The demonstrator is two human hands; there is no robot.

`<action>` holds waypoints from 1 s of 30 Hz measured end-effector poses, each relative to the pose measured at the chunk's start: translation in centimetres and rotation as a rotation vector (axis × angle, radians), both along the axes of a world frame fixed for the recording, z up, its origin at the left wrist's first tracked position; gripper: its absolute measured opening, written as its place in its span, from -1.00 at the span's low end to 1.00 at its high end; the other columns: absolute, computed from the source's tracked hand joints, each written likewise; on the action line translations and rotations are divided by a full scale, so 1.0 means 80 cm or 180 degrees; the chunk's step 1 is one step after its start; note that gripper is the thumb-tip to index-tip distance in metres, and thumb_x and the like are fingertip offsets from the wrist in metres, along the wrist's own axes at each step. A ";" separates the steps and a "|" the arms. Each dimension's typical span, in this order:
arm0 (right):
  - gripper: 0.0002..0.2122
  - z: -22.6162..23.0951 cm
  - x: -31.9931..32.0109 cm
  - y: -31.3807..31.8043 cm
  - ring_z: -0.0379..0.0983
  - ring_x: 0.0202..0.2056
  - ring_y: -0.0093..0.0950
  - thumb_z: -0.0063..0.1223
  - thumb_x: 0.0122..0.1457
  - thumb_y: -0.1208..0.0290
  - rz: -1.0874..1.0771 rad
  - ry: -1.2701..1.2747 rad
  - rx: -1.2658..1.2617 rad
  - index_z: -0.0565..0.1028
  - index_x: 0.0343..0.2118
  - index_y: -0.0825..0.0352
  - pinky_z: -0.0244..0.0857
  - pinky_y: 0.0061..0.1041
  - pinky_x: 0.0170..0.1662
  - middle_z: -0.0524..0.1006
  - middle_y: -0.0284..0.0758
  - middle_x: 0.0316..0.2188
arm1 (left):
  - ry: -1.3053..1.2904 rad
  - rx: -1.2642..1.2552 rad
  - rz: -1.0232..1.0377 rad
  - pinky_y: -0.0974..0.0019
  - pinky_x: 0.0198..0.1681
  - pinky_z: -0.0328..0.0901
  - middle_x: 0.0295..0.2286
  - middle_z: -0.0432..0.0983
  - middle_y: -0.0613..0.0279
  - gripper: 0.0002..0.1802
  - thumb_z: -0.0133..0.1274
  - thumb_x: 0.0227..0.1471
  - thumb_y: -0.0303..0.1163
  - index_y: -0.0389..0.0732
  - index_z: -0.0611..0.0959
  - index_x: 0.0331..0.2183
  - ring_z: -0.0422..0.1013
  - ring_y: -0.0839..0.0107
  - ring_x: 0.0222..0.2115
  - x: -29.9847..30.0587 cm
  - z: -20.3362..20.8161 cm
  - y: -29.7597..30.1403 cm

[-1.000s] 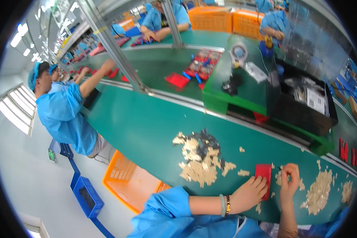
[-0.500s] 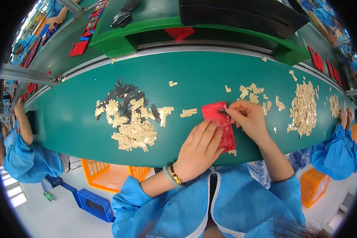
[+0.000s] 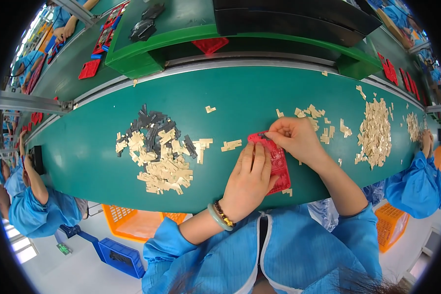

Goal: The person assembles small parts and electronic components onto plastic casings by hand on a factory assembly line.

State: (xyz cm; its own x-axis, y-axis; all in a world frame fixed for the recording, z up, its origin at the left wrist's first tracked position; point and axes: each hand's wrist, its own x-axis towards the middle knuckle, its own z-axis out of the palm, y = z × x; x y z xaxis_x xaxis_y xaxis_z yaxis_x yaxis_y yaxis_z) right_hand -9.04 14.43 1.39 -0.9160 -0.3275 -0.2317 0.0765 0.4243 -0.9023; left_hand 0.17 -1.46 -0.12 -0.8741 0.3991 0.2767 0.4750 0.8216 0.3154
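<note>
A red plastic housing with moulded ribs lies on the green table in front of me. My left hand holds it, fingers stretched over its left side and thumb at its right edge. At the housing's far end, my right hand pinches a small dark strip that lies against the red surface. To the left is a heap of cream-coloured L-shaped pieces mixed with black strips. More cream pieces are scattered beyond my right hand.
A larger cream pile lies at the right. A green shelf with a black box stands along the far edge. Co-workers in blue sit at both sides. Orange baskets and a blue bin are below the near edge.
My right hand has moved slightly left and away from me, bringing the dark strip to the housing's far end. My left fingers have shifted a little toward that end too.
</note>
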 end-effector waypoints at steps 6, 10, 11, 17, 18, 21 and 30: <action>-0.93 0.004 -0.002 0.003 0.22 -0.66 -0.81 0.16 0.10 0.56 0.0068 -0.0005 0.0084 0.53 -0.46 0.45 0.08 -0.74 -0.61 0.41 -0.52 -0.70 | -0.0003 0.0042 -0.0002 0.15 0.04 0.31 0.00 0.30 -0.11 -0.32 0.22 -0.14 -0.18 -0.44 0.47 -0.04 0.24 0.01 0.06 0.000 0.000 0.000; -0.91 0.004 -0.002 0.006 0.38 -0.59 -0.73 0.17 0.09 0.54 0.0031 -0.0221 -0.0040 0.54 -0.46 0.47 0.27 -0.69 -0.53 0.52 -0.40 -0.64 | -0.0004 0.0041 0.0006 0.16 0.04 0.31 0.00 0.30 -0.09 -0.32 0.22 -0.13 -0.19 -0.43 0.47 -0.03 0.23 0.02 0.06 0.001 0.000 0.001; -0.91 0.004 -0.002 0.006 0.38 -0.58 -0.73 0.17 0.09 0.54 0.0019 -0.0231 -0.0072 0.54 -0.46 0.47 0.27 -0.69 -0.52 0.52 -0.40 -0.63 | 0.0001 0.0044 0.0000 0.16 0.04 0.31 0.00 0.30 -0.09 -0.32 0.22 -0.13 -0.19 -0.43 0.47 -0.03 0.23 0.02 0.06 0.001 -0.001 0.001; -0.91 -0.003 -0.005 0.003 0.31 -0.64 -0.77 0.17 0.10 0.54 0.0111 -0.0188 -0.0183 0.53 -0.47 0.44 0.14 -0.72 -0.62 0.47 -0.45 -0.66 | -0.0020 0.0097 -0.0003 0.17 0.03 0.32 0.02 0.28 -0.07 -0.32 0.22 -0.13 -0.19 -0.41 0.46 -0.02 0.23 0.03 0.06 0.000 -0.001 0.000; -0.91 0.000 -0.006 0.005 0.31 -0.64 -0.77 0.17 0.10 0.54 0.0105 -0.0182 -0.0183 0.53 -0.47 0.44 0.14 -0.72 -0.62 0.47 -0.45 -0.66 | -0.0033 0.0095 -0.0002 0.17 0.02 0.32 0.01 0.28 -0.06 -0.32 0.22 -0.13 -0.19 -0.41 0.46 -0.02 0.23 0.03 0.06 0.000 -0.001 -0.001; -0.89 0.005 -0.010 0.009 0.38 -0.61 -0.72 0.18 0.10 0.51 0.0002 -0.0699 -0.0189 0.54 -0.48 0.46 0.25 -0.70 -0.55 0.51 -0.39 -0.66 | -0.0052 0.0079 -0.0004 0.18 0.02 0.33 0.01 0.28 -0.05 -0.32 0.22 -0.12 -0.19 -0.40 0.46 -0.02 0.22 0.04 0.06 0.000 0.000 -0.001; -0.90 -0.009 0.001 -0.001 0.39 -0.61 -0.73 0.15 0.09 0.53 -0.0028 -0.0069 -0.0161 0.54 -0.48 0.46 0.25 -0.69 -0.55 0.52 -0.39 -0.65 | -0.0024 0.0088 -0.0041 0.15 0.09 0.26 -0.02 0.31 -0.11 -0.38 0.15 -0.06 -0.19 -0.46 0.49 -0.06 0.26 -0.01 0.03 0.001 0.000 -0.002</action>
